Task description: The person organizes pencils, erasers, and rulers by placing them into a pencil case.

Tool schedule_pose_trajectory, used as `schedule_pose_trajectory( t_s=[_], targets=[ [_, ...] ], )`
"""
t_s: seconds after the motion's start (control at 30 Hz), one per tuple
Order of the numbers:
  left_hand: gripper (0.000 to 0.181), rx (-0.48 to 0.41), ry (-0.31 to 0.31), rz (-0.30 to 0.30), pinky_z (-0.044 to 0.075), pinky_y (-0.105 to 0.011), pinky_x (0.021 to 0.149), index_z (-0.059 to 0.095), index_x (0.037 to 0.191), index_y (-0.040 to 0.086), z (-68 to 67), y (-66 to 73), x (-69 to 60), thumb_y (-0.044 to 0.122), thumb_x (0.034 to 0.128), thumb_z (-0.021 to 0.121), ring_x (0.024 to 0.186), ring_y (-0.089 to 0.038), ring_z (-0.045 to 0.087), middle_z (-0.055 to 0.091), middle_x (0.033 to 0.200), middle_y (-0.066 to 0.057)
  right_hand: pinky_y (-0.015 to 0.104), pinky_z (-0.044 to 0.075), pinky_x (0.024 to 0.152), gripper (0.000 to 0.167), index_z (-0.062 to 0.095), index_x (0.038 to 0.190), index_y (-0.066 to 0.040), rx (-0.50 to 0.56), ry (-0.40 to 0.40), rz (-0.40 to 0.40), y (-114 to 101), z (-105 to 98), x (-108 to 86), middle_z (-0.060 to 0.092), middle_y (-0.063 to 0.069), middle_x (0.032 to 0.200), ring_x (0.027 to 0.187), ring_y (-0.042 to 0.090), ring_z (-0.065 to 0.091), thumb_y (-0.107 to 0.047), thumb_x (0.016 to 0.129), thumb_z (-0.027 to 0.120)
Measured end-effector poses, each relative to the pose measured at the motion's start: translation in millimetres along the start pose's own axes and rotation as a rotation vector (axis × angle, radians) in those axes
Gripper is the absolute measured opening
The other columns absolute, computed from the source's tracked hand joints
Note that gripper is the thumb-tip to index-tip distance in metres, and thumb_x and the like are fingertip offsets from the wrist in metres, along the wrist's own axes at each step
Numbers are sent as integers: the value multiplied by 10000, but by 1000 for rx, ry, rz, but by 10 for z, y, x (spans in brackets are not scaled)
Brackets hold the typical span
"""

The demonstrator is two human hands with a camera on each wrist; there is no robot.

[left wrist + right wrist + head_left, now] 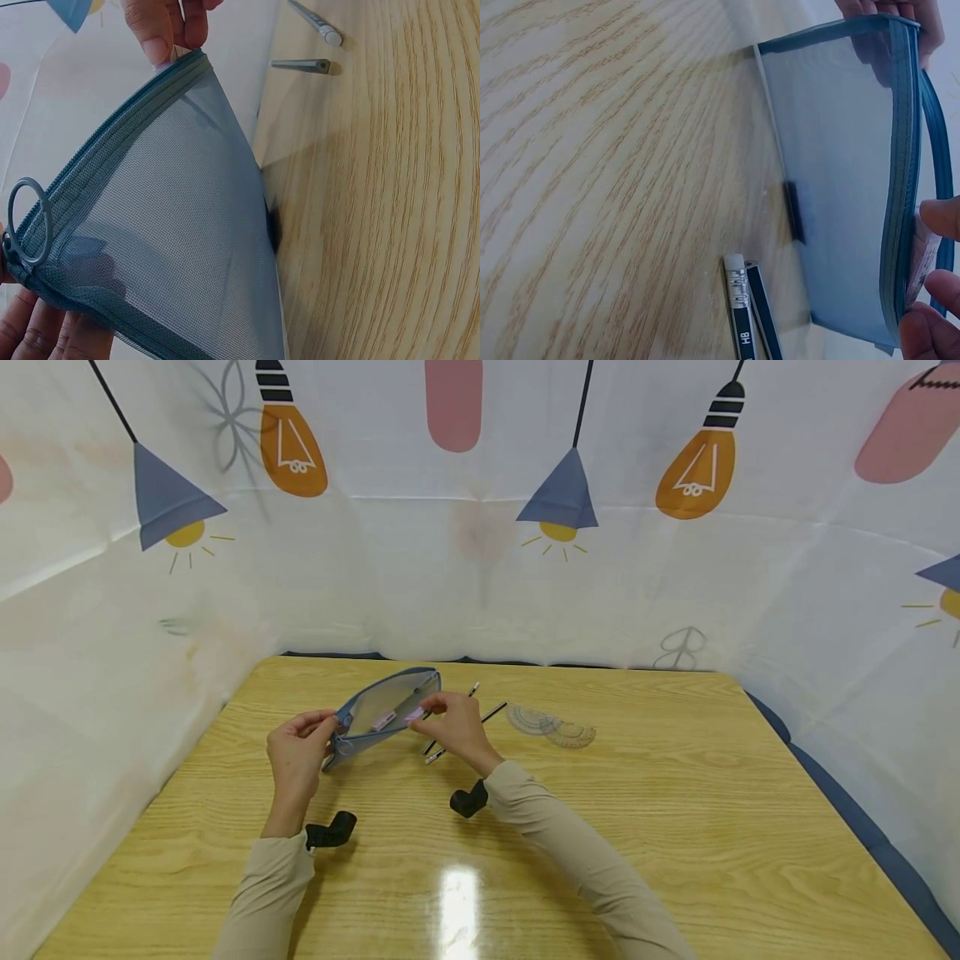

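A blue mesh zip pouch (367, 706) is held up over the table with its mouth spread wide. My left hand (297, 752) grips its left end, beside the ring-shaped zip pull (30, 221). At the mouth, my right hand (456, 727) pinches a small pink-and-white eraser (924, 251) with print on it, partly behind the zip edge. Another pinkish eraser-like block (383, 721) lies inside the pouch. Beneath and beside my right hand, two dark pencils (493, 712) lie on the table; one shows a white eraser end and "HB" in the right wrist view.
Two clear protractors (572, 734) overlap on the wooden table (675, 827), right of the pencils. A patterned white curtain (480, 568) hangs behind the table and along its sides. Black camera mounts (468, 799) project from both wrists.
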State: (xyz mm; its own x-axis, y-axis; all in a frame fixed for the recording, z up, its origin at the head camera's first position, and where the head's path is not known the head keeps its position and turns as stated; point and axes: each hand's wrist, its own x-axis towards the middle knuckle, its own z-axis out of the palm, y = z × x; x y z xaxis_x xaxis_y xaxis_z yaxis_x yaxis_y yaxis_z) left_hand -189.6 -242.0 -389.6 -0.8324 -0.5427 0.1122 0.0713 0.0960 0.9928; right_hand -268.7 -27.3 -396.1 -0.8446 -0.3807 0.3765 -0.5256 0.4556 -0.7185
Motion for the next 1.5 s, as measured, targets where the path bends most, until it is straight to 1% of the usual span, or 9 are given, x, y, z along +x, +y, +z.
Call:
schedule_pose_trajectory(
  t_s=[0.2, 0.37, 0.53, 0.7, 0.83, 0.93, 1.07, 1.27, 1.5],
  targets=[
    [241, 3, -1, -1, 508, -187, 515, 692, 1053, -79, 5, -2, 7, 102, 896, 697, 611, -32, 614, 684, 727, 57, 287, 518, 762, 275, 735, 997, -49, 23, 0, 9, 3, 2, -9, 706, 48, 963, 894, 197, 648, -230, 806, 810],
    [226, 4, 6, -3, 500, -184, 503, 695, 1035, -79, 8, -6, 4, 95, 891, 700, 596, -32, 605, 678, 709, 63, 318, 523, 765, 291, 727, 1027, -9, 39, -12, 11, 0, -1, -17, 706, 101, 991, 913, 244, 652, -196, 816, 800],
    [220, -10, 7, -3, 500, -181, 501, 693, 1030, -85, 9, -9, 5, 82, 886, 702, 593, -33, 605, 680, 707, 54, 329, 528, 771, 253, 728, 1017, -20, 50, -11, 5, -5, -10, -24, 704, 135, 996, 909, 249, 656, -161, 817, 794],
    [222, -10, 1, 4, 507, -183, 506, 688, 1032, -92, 10, -12, 11, 78, 889, 696, 601, -31, 616, 684, 713, 54, 309, 528, 764, 259, 725, 1023, -18, 51, -9, 11, 3, -16, -30, 703, 112, 991, 920, 230, 649, -172, 824, 789],
    [198, -19, 10, 5, 506, -184, 499, 694, 1008, -83, 14, -5, 2, 73, 886, 698, 598, -39, 622, 684, 705, 47, 308, 527, 760, 264, 725, 1028, -18, 51, -12, 18, 8, -17, -27, 701, 88, 991, 932, 229, 645, -184, 831, 784],
    [171, -39, 22, 0, 508, -185, 497, 700, 988, -75, 15, -7, -3, 60, 882, 700, 598, -52, 627, 683, 702, 29, 323, 526, 771, 269, 724, 1033, -14, 56, -16, 11, 9, -24, -25, 701, 93, 996, 943, 246, 646, -183, 832, 783],
    [191, -41, 20, 0, 511, -187, 501, 694, 1007, -87, 13, -22, -2, 59, 884, 696, 603, -46, 629, 682, 703, 37, 353, 525, 788, 256, 721, 1029, -3, 67, -13, -5, 17, -43, -11, 702, 114, 1003, 956, 282, 647, -154, 831, 778],
    [216, -33, 27, -5, 504, -183, 494, 689, 1036, -91, 2, -18, 0, 70, 893, 690, 606, -35, 624, 684, 714, 53, 399, 512, 821, 221, 722, 1028, -34, 82, -17, -12, 8, -106, 19, 698, 144, 1023, 981, 325, 638, -131, 836, 775],
    [172, -49, 51, -17, 518, -191, 510, 703, 998, -63, 3, -6, 13, 68, 887, 691, 617, -54, 625, 679, 724, 32, 367, 521, 803, 228, 720, 1045, -1, 74, -12, -44, 18, -187, 30, 702, 113, 1020, 970, 300, 643, -126, 857, 754]
  ],
)
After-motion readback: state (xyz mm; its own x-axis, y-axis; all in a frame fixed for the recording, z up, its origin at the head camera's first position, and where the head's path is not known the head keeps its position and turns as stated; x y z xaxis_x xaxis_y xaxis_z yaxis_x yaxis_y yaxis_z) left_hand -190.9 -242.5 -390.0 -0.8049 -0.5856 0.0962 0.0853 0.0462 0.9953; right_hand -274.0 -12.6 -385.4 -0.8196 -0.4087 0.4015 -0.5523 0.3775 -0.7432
